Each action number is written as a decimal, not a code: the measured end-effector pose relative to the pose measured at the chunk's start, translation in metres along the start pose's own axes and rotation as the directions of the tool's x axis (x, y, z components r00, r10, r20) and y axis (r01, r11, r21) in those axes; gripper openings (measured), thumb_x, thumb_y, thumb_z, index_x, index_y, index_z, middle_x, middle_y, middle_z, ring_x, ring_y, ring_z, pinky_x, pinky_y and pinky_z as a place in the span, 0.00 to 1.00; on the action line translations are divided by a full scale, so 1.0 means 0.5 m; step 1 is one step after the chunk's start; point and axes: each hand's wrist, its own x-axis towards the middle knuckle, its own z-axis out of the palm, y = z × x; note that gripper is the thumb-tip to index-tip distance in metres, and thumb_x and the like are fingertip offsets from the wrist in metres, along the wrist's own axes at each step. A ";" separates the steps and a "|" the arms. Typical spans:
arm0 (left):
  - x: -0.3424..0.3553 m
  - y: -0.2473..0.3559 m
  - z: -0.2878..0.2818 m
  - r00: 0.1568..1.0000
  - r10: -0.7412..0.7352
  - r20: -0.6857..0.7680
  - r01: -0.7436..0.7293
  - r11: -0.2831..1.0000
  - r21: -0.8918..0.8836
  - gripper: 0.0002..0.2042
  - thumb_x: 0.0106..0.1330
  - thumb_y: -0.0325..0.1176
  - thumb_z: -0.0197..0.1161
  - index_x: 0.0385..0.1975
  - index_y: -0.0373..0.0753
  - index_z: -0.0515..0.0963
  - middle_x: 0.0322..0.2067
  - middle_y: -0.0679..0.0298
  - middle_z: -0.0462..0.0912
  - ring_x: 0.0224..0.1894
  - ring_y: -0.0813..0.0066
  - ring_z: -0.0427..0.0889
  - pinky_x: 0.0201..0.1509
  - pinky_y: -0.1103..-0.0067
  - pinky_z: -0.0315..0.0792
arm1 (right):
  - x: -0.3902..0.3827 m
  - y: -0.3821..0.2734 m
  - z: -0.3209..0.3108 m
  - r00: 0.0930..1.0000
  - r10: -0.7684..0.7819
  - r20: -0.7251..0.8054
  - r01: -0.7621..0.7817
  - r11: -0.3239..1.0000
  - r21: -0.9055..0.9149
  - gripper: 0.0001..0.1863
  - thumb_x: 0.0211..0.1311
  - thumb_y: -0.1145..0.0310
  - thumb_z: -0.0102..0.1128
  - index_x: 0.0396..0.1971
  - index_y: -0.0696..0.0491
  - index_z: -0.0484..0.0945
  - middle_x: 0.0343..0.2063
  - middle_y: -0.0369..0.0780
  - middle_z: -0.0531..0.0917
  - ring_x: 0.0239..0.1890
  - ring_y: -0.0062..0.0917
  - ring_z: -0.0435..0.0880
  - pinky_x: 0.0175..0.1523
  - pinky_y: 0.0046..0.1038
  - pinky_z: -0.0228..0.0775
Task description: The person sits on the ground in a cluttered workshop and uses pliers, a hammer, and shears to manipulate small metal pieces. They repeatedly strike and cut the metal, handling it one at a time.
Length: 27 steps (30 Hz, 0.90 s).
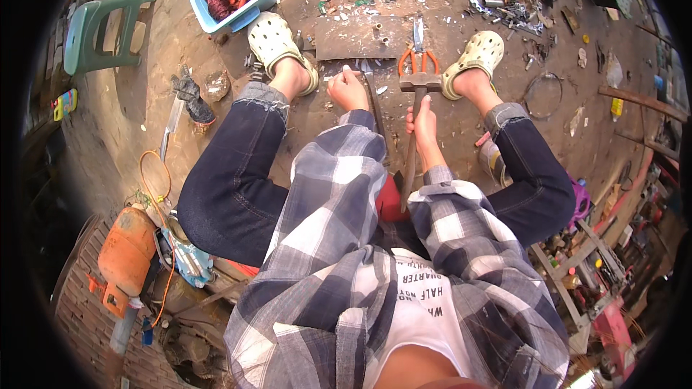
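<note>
My right hand is wrapped round the wooden handle of a hammer, whose metal head points away from me. Just beyond the head lie shears with orange handles, partly covered by it. My left hand is closed in a pinch near the front edge of a flat metal plate. What sits in its fingers, if anything, is too small to make out. Beside that hand runs a dark, narrow curved bar. Small metal scraps lie around the plate, and a short upright stub stands on it.
A blue tub of reddish-brown scrap stands far left, near a green stool. A dark glove lies beside a long blade. Metal parts are heaped far right. An orange tank is near left; a wire ring lies right.
</note>
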 end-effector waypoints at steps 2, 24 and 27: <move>0.009 -0.003 -0.007 0.992 -0.118 -0.038 0.112 0.985 -0.134 0.15 0.63 0.39 0.57 0.19 0.38 0.82 0.28 0.57 0.78 0.40 0.61 0.74 0.47 0.69 0.66 | -0.007 -0.058 0.029 0.972 -0.234 -0.031 0.230 0.967 -0.107 0.26 0.69 0.47 0.40 0.26 0.57 0.70 0.12 0.33 0.69 0.11 0.15 0.65 0.17 0.22 0.57; 0.086 -0.003 0.024 0.953 -0.240 -0.184 0.186 0.944 -0.271 0.10 0.54 0.35 0.66 0.30 0.37 0.77 0.28 0.62 0.76 0.33 0.63 0.75 0.39 0.70 0.68 | -0.049 -0.150 0.149 0.871 -0.491 -0.028 0.491 0.867 0.081 0.23 0.70 0.50 0.42 0.20 0.52 0.63 0.11 0.29 0.60 0.11 0.11 0.57 0.16 0.16 0.46; 0.082 0.044 0.056 0.981 -0.188 -0.039 0.177 0.964 -0.200 0.10 0.53 0.35 0.68 0.30 0.38 0.76 0.27 0.63 0.76 0.32 0.63 0.75 0.38 0.70 0.68 | -0.069 -0.164 0.143 0.863 -0.501 -0.064 0.505 0.861 0.066 0.23 0.70 0.49 0.41 0.20 0.52 0.64 0.11 0.29 0.61 0.10 0.11 0.57 0.16 0.16 0.46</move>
